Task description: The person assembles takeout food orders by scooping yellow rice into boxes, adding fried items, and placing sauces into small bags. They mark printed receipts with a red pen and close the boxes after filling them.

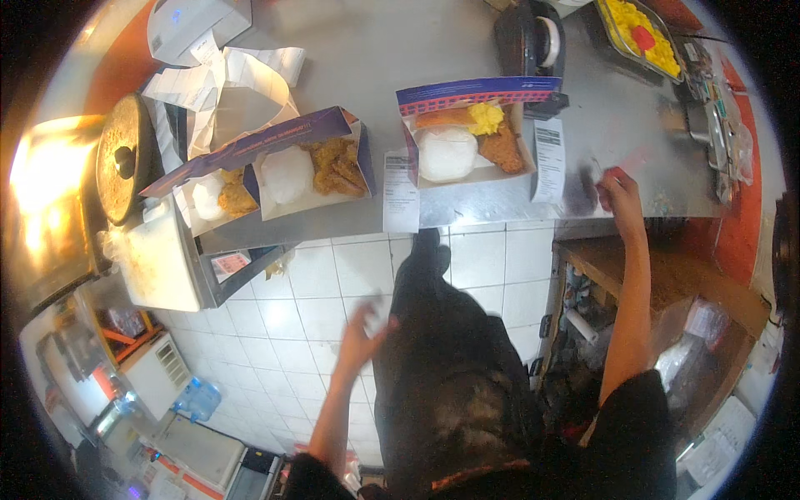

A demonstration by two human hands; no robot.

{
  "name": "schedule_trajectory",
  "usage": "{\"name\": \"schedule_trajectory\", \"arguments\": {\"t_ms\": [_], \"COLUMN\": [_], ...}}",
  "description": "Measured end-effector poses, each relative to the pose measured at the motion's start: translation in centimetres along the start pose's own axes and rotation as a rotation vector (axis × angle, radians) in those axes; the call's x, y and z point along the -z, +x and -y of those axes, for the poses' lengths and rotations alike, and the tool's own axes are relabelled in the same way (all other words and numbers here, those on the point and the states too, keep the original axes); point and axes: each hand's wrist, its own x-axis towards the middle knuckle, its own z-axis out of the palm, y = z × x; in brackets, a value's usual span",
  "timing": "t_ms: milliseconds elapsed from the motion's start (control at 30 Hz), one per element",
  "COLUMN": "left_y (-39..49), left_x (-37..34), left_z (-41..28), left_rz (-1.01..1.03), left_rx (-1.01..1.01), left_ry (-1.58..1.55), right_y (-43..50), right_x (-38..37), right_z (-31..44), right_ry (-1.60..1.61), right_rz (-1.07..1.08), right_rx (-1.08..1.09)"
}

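My right hand (615, 186) is over the steel counter (456, 212), right of a printed paper slip (549, 161); its fingers are curled and blurred, and whether they hold something is unclear. Over the tiled floor, my left hand (367, 334) hangs with fingers apart and nothing in it. An open cardboard meal box (476, 182) holds wrapped rice (447, 154), yellow scrambled egg (486, 117) and fried chicken (501, 150). To the left, further open boxes (369, 156) contain wrapped rice (286, 173) and fried chicken (337, 167). Another slip (401, 194) lies between the boxes.
A tray of yellow food (644, 40) is at the back right, near a black device (531, 40). At the left are a printer-like white device (200, 28), curled paper (250, 75), a round lid (122, 159) and a cutting board (162, 259). A wooden shelf (625, 269) is below right.
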Motion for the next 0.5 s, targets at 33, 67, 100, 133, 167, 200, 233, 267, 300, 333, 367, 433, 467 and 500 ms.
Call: {"name": "schedule_trajectory", "arguments": {"t_ms": [33,67,100,133,167,200,233,267,300,333,367,433,467,500], "left_y": [-1.9,-4.0,-6.5,-7.4,-7.1,-7.4,-7.7,-7.5,-7.3,-7.1,-6.9,-5.6,-4.8,-3.7], "left_x": [-1.6,-3.7,-6.3,-8.4,-9.3,-9.8,-10.0,-10.3,-10.6,-10.8,-11.0,-11.3,-11.4,-11.3], "left_z": [2.2,4.0,5.3,6.6,8.1,9.4,10.5,11.5,12.4,13.4,14.5,16.8,17.7,18.4], "left_rz": [0.268,0.450,0.393,0.371,0.348,0.385,0.396,0.390,0.409,0.398,0.385,0.428,0.453,0.523], "left_rx": [0.257,0.134,0.044,0.000,0.015,0.099,0.159,0.202,0.278,0.323,0.367,0.414,0.456,0.458], "left_ry": [0.076,0.082,0.138,0.232,0.186,0.167,0.145,0.154,0.112,0.073,0.034,0.129,0.179,0.261], "right_y": [-1.8,-3.8,-6.1,-8.5,-10.3,-12.1,-13.8,-14.5,-15.1,-15.3,-15.0,-14.0,-13.4,-12.5], "right_x": [-0.9,-3.1,-5.1,-7.4,-8.9,-11.0,-13.7,-16.1,-18.4,-20.7,-22.6,-25.0,-25.8,-26.4], "right_z": [-0.6,-1.8,-2.8,-3.7,-3.8,-4.0,-4.0,-3.6,-3.1,-2.3,-1.5,0.2,1.0,1.7], "right_ry": [0.253,0.378,0.437,0.491,0.504,0.490,0.466,0.534,0.586,0.593,0.609,0.407,0.322,0.258], "right_rz": [-0.105,-0.296,-0.346,-0.390,-0.227,-0.158,-0.098,-0.037,0.013,0.008,0.014,0.000,0.002,-0.008], "right_rx": [0.027,0.180,0.293,0.409,0.563,0.503,0.462,0.451,0.428,0.475,0.515,0.703,0.801,0.834]}}
